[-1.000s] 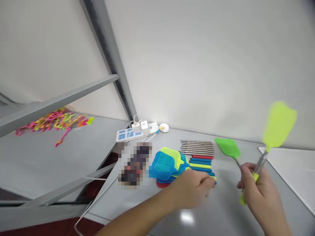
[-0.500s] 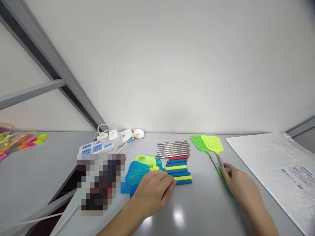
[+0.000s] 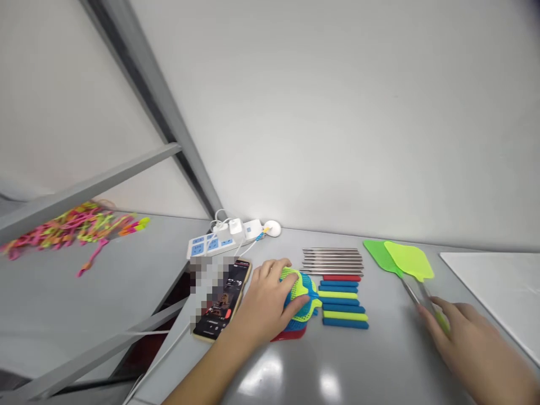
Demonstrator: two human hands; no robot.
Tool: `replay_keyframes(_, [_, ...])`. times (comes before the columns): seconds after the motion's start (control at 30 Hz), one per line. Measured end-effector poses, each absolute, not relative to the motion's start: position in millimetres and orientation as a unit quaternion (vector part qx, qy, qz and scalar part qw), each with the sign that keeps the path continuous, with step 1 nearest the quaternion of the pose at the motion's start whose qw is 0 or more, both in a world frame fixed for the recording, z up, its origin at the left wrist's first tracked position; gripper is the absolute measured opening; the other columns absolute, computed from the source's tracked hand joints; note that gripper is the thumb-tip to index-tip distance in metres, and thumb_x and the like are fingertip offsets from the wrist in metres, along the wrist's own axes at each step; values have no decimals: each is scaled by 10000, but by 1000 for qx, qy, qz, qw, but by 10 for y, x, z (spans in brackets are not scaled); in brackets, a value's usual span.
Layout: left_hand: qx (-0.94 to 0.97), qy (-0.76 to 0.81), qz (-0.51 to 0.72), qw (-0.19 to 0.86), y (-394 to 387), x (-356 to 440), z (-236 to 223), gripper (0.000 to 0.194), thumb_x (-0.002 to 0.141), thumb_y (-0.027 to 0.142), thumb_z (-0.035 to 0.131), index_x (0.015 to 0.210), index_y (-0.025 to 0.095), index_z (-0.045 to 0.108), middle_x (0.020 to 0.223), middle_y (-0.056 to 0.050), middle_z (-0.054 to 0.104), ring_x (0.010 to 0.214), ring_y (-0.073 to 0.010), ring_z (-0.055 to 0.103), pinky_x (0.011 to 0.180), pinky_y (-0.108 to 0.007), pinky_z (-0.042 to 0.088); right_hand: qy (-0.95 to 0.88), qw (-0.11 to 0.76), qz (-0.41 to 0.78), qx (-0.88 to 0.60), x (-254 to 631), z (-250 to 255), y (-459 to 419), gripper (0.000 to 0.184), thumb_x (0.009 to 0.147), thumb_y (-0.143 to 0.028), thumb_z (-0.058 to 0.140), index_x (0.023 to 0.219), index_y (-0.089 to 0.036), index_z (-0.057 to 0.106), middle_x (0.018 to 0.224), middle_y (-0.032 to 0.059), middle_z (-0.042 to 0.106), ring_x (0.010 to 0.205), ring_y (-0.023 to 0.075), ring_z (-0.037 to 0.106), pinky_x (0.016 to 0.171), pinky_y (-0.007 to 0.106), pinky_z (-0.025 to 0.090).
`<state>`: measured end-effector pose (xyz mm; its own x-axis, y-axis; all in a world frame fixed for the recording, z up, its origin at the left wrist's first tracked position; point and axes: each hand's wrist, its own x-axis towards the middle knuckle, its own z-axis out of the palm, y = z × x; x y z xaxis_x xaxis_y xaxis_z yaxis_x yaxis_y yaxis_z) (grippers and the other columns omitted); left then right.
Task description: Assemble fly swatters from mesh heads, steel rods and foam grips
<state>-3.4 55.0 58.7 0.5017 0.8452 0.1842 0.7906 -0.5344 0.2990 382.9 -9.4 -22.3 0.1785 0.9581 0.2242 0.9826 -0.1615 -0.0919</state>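
Observation:
A loose pile of blue, yellow and red fly swatter heads (image 3: 301, 312) lies on the grey table. My left hand (image 3: 270, 298) is curled over the left part of this pile, thumb on the near side and fingers on the far side, hiding much of it. To the right of the pile is a column of blue, yellow and red handle grips (image 3: 341, 302). Behind them lie several metal rods (image 3: 332, 261) side by side. My right hand (image 3: 464, 337) grasps a yellow-green fly swatter (image 3: 409, 260) near its handle; a green fly swatter (image 3: 379, 254) lies partly under it.
A phone (image 3: 223, 301), partly blurred out, lies left of my left arm. Behind it are a white power strip (image 3: 202, 246) with chargers and a white round object (image 3: 272, 228). A white wrapped sheet (image 3: 498, 292) lies at right. Colourful strings (image 3: 80, 228) heap beyond the metal frame (image 3: 139, 163).
The view has turned left. The swatter heads are bunched closer together under my left hand, its fingers further around the far side. My right hand stays at the yellow-green swatter's handle.

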Motion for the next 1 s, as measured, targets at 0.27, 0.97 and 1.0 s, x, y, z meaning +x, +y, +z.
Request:
replay_keyframes(0.27, [825, 555, 104, 23, 464, -228, 287, 641, 886, 708, 441, 1272, 209, 553, 1512, -143, 406, 1352, -415, 335, 1029, -732, 276, -730, 171, -69, -658, 3408, -193, 213, 538, 913, -644, 400, 1154, -213, 613, 1127, 138, 614, 1017, 335, 617, 905, 499, 473])
replay_keyframes(0.97, [807, 580, 98, 57, 353, -230, 94, 724, 885, 744, 361, 1402, 249, 471, 1584, -133, 319, 1402, -451, 285, 940, -811, 325, -758, 163, -36, -631, 2950, 42, 423, 491, 927, -633, 391, 1102, -241, 630, 1127, 102, 606, 947, 298, 615, 900, 477, 468])
replay_keyframes(1.0, [806, 581, 98, 57, 357, -236, 88, 726, 884, 746, 358, 1401, 248, 473, 1584, -133, 318, 1404, -449, 283, 940, -806, 330, -757, 162, -34, -632, 2936, 43, 420, 496, 929, -632, 387, 1111, -238, 626, 1134, 103, 605, 942, 296, 614, 899, 476, 469])
